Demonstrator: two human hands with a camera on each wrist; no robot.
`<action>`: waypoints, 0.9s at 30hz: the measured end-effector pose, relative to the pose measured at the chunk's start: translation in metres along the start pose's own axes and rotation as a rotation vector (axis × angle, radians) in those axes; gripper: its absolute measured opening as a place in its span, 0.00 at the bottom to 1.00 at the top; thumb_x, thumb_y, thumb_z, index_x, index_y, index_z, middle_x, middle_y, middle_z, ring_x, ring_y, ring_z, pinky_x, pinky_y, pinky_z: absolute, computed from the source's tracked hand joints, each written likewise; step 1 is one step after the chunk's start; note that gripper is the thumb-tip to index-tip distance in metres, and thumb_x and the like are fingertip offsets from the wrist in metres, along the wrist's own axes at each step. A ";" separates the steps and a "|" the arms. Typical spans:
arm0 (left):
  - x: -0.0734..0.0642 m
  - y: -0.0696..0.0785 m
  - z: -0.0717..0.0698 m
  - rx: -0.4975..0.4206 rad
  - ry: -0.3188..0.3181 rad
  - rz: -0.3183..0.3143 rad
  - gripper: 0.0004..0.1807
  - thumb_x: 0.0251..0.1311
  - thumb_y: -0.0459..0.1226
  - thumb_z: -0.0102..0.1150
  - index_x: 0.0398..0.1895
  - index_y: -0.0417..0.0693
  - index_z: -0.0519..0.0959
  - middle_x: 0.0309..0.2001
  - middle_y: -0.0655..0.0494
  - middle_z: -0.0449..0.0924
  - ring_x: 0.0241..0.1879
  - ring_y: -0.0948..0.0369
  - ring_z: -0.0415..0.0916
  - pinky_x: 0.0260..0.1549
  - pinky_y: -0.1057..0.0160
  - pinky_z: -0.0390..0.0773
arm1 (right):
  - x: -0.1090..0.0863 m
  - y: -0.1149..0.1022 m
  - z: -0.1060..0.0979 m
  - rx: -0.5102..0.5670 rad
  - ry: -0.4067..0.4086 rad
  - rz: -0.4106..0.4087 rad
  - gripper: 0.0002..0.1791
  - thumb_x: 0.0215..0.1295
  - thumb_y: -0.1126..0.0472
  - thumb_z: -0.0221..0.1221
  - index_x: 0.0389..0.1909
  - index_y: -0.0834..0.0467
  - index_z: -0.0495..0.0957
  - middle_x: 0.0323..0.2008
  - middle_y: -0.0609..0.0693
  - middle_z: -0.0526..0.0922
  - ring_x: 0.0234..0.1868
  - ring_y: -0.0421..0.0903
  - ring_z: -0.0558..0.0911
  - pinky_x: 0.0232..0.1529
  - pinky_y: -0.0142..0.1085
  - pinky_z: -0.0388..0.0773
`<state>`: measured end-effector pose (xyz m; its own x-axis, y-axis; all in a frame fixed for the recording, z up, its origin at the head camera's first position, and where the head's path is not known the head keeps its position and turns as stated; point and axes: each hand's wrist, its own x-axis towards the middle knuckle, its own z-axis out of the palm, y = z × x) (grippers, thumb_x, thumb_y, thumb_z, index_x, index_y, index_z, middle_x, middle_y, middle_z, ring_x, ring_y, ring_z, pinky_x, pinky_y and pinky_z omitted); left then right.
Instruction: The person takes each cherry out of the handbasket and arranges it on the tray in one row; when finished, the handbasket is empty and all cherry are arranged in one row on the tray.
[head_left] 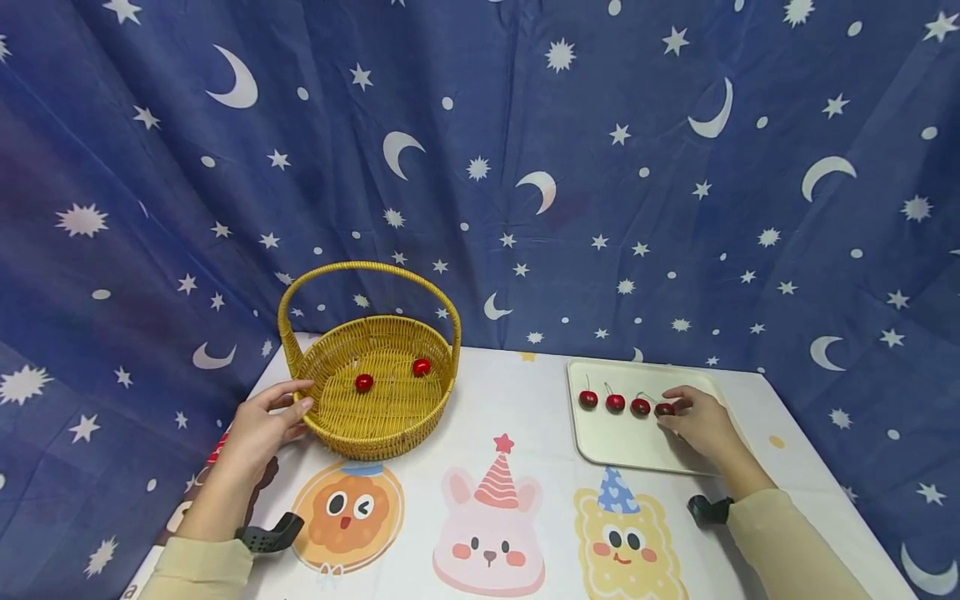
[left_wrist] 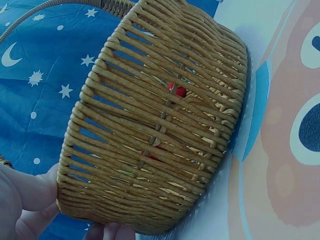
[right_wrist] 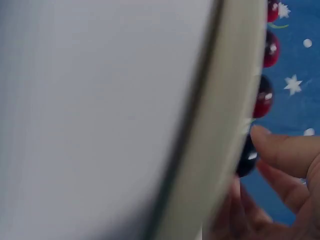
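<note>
The woven yellow basket (head_left: 378, 440) with a tall arched handle stands at the left of the table. My left hand (head_left: 266, 421) grips its left rim; in the left wrist view the thumb (left_wrist: 37, 187) lies against the rim, with fingertips under it. Two red cherries, one on the left (head_left: 363, 382) and one on the right (head_left: 422, 367), lie inside. On the right, a cream tray (head_left: 622, 446) bears a row of several cherries with stems. At the row's right end my right hand (head_left: 705, 421) pinches a dark cherry (right_wrist: 248, 159), still at tray level.
Three dark red cherries, the left (head_left: 588, 399), middle (head_left: 615, 402) and right (head_left: 640, 407), sit beside the pinched one. A white tablecloth (head_left: 517, 400) with cartoon prints covers the table. A blue star-and-moon curtain (head_left: 480, 217) hangs behind it and along both sides.
</note>
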<state>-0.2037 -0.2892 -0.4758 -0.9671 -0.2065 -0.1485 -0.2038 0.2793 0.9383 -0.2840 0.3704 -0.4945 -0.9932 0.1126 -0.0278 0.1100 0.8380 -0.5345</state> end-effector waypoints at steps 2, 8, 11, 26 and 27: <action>0.000 0.000 0.000 0.004 -0.002 -0.003 0.28 0.80 0.39 0.59 0.78 0.42 0.71 0.71 0.34 0.64 0.46 0.67 0.82 0.48 0.67 0.89 | -0.006 -0.009 -0.003 -0.034 0.050 -0.025 0.30 0.67 0.62 0.71 0.68 0.64 0.75 0.60 0.74 0.78 0.53 0.67 0.83 0.49 0.55 0.84; 0.001 0.001 0.000 0.013 0.001 0.001 0.27 0.80 0.40 0.59 0.77 0.42 0.72 0.71 0.33 0.64 0.48 0.63 0.81 0.47 0.67 0.89 | -0.041 -0.082 -0.003 0.063 0.128 -0.239 0.26 0.64 0.69 0.72 0.64 0.62 0.80 0.56 0.68 0.81 0.45 0.58 0.87 0.40 0.41 0.84; 0.001 0.000 0.000 0.007 0.006 0.004 0.28 0.79 0.40 0.60 0.77 0.42 0.72 0.71 0.33 0.64 0.48 0.64 0.81 0.46 0.67 0.89 | -0.058 -0.131 0.013 0.172 0.051 -0.382 0.26 0.61 0.74 0.73 0.61 0.60 0.82 0.55 0.64 0.83 0.43 0.52 0.87 0.39 0.32 0.84; 0.001 0.001 -0.001 -0.003 -0.013 -0.009 0.28 0.80 0.40 0.59 0.78 0.41 0.71 0.69 0.36 0.64 0.45 0.68 0.82 0.46 0.67 0.89 | -0.078 -0.317 0.126 0.388 -0.336 -0.732 0.30 0.63 0.74 0.72 0.65 0.53 0.81 0.59 0.50 0.83 0.51 0.49 0.88 0.47 0.31 0.87; 0.001 0.001 0.000 -0.001 -0.010 -0.008 0.28 0.80 0.40 0.59 0.78 0.41 0.71 0.68 0.36 0.64 0.44 0.69 0.82 0.46 0.67 0.89 | -0.075 -0.326 0.133 0.381 -0.344 -0.729 0.30 0.63 0.74 0.73 0.65 0.52 0.81 0.60 0.50 0.83 0.51 0.48 0.88 0.47 0.30 0.86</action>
<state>-0.2052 -0.2897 -0.4749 -0.9669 -0.1997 -0.1587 -0.2110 0.2769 0.9374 -0.2506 0.0179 -0.4306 -0.7745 -0.5969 0.2095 -0.5121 0.3972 -0.7615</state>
